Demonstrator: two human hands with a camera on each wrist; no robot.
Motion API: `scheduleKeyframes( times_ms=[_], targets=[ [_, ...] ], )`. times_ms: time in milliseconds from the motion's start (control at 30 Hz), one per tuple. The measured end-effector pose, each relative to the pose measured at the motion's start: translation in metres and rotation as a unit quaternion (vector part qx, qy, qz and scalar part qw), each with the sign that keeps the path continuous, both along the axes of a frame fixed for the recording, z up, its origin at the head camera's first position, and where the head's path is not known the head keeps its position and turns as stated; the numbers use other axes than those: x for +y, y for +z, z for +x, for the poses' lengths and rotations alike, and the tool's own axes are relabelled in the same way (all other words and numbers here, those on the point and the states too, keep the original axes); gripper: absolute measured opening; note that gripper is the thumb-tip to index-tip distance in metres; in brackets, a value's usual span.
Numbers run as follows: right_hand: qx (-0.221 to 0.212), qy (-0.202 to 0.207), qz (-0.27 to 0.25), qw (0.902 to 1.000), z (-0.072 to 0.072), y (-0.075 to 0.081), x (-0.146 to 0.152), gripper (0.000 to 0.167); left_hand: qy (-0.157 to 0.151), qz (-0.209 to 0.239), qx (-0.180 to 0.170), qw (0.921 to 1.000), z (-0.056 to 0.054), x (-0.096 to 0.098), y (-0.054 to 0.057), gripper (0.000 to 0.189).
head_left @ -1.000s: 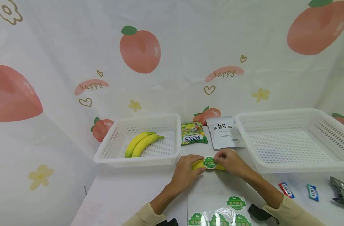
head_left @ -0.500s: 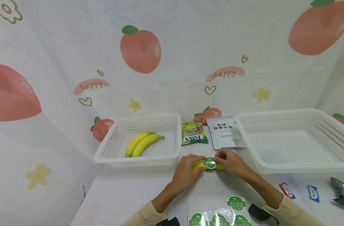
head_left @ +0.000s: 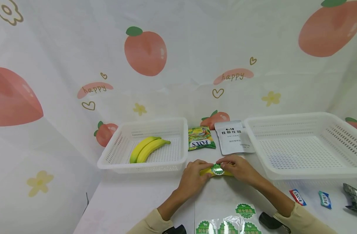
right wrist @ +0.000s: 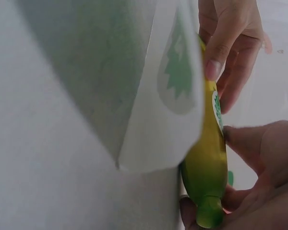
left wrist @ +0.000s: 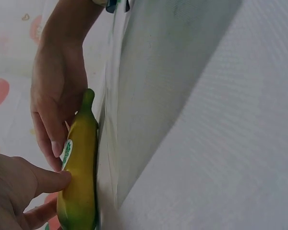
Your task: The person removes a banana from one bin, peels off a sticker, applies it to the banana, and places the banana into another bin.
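Observation:
A yellow banana [head_left: 228, 173] with greenish ends lies crosswise between the two hands in the head view. A round green-and-white sticker [head_left: 217, 169] sits on its upper side. My left hand [head_left: 193, 174] grips the left end, its thumb on the near side and fingers beyond; the left wrist view shows that thumb [left wrist: 55, 179] pressed on the peel. My right hand [head_left: 241, 169] holds the stem end, with thumb and index finger at the sticker's right edge. In the right wrist view the thumb [right wrist: 237, 136] touches the sticker edge while other fingers reach round the banana [right wrist: 206, 163].
A sheet of green stickers [head_left: 245, 210] lies in front. Behind are a left basket [head_left: 143, 167] with two bananas [head_left: 150, 150], a Fox's candy bag [head_left: 201, 139], a silver pouch [head_left: 235, 138] and a right basket [head_left: 313, 172]. Small wrapped candies [head_left: 325, 199] and a dark packet [head_left: 355, 199] lie right.
My right index finger has stretched leftward over the sticker's far edge, and the right thumb has shifted slightly left onto it. The left hand stays on the banana.

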State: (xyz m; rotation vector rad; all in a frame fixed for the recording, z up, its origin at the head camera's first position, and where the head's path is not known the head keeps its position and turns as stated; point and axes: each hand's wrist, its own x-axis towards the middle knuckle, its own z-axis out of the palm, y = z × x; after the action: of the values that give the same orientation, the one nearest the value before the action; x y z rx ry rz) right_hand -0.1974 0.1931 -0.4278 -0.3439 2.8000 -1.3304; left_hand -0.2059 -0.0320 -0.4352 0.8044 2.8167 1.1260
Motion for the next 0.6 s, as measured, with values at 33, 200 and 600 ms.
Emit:
scheduleKeyframes(
  times_ms=[33,200,600],
  targets=[
    [-0.003,-0.001,0.001,1.0000,0.0000,0.0001,0.0000,0.022,0.000,-0.001,0.000,1.0000,0.0000,0.0000,0.0001,0.034],
    [0.000,0.003,0.001,1.0000,-0.0008,-0.0006,0.0006,0.029,0.001,-0.004,0.002,1.0000,0.0005,0.0001,0.0010,0.035],
    [0.014,0.012,0.013,0.9997,-0.0013,-0.0025,0.0018,0.033,0.013,-0.018,0.004,0.9997,-0.0017,0.0054,-0.0011,0.036]
  ],
)
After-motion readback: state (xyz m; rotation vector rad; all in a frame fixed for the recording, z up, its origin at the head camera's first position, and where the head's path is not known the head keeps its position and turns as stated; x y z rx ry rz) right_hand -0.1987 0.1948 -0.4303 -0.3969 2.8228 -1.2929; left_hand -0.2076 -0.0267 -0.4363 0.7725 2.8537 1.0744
